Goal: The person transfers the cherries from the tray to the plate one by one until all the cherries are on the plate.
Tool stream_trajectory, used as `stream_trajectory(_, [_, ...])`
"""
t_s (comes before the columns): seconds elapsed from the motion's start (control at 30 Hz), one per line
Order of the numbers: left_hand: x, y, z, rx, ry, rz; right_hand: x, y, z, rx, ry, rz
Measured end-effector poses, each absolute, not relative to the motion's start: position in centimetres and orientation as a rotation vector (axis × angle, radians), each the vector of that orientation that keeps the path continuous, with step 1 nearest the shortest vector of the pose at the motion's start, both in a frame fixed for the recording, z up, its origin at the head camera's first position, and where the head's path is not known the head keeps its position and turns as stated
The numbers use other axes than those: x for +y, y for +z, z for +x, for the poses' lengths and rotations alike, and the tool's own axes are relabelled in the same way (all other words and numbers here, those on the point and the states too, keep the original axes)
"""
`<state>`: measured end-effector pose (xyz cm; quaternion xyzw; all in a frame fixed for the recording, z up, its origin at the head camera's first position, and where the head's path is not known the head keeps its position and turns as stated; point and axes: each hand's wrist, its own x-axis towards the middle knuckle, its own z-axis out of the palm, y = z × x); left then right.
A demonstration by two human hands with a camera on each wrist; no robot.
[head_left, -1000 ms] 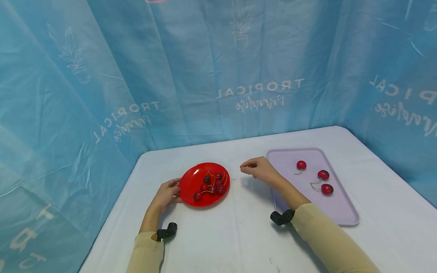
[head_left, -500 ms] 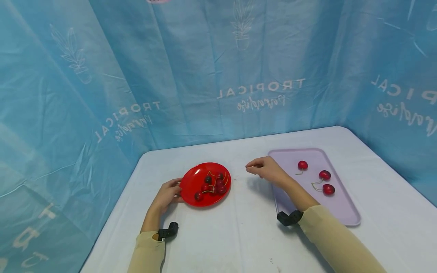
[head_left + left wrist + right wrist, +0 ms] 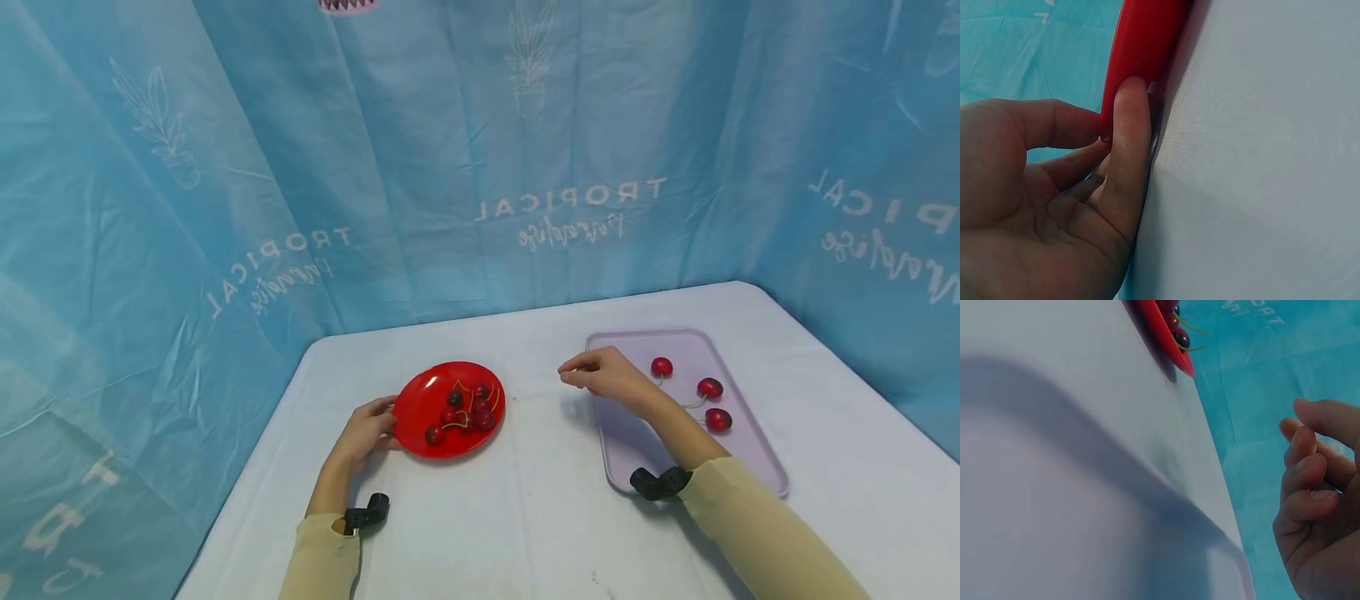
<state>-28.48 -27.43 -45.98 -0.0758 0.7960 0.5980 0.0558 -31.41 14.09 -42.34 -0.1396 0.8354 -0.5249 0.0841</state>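
Observation:
In the head view my left hand holds the left rim of a round red plate. The left wrist view shows the thumb and a finger pinching the edge of the plate, with fingers at its underside. Several dark red cherries with green stems lie on the plate, mostly toward its right side. My right hand hovers over the left edge of a pale purple tray. Its fingers are loosely curled and hold nothing, as the right wrist view shows. Three stemmed cherries lie on the tray.
A white cloth covers the table, and bare cloth separates plate and tray. Blue printed curtains hang behind the table and along both sides.
My right hand has moved right, away from the plate and over the tray's left edge. The left hand and the plate stay where they were.

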Motion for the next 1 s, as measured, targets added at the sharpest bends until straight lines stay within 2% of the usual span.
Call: stream_trajectory(1.0, [-27.4,-46.4,-28.2,2.447,1.828,-0.202,19.1,-42.2,-29.8,2.599,-1.458,-0.452])
